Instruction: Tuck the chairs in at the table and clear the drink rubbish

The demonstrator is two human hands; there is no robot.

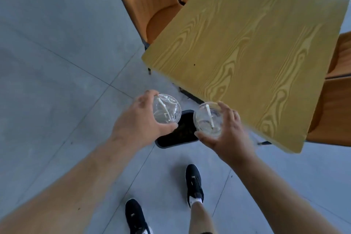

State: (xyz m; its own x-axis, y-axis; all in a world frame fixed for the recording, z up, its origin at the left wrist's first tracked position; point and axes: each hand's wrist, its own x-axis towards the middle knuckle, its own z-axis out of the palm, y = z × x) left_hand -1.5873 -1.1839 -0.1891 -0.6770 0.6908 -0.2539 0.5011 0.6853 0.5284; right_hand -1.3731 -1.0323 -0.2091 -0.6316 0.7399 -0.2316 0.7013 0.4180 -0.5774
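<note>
Cups [166, 108] inside each hand's grip

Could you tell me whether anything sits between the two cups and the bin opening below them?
Nothing visible does. The left hand and right hand each hold a clear cup over the black bin, whose open mouth shows uncovered between them.

- The left hand [138, 123] is gripping a clear lidded cup [166, 108] with a straw
- The right hand [226, 131] is gripping a second clear cup [208, 118]
- Both cups are hovering over a black bin [178, 135] on the floor, just off the table's [247, 53] near corner
- Chairs [148, 2] are sitting at the table's left edge
</note>
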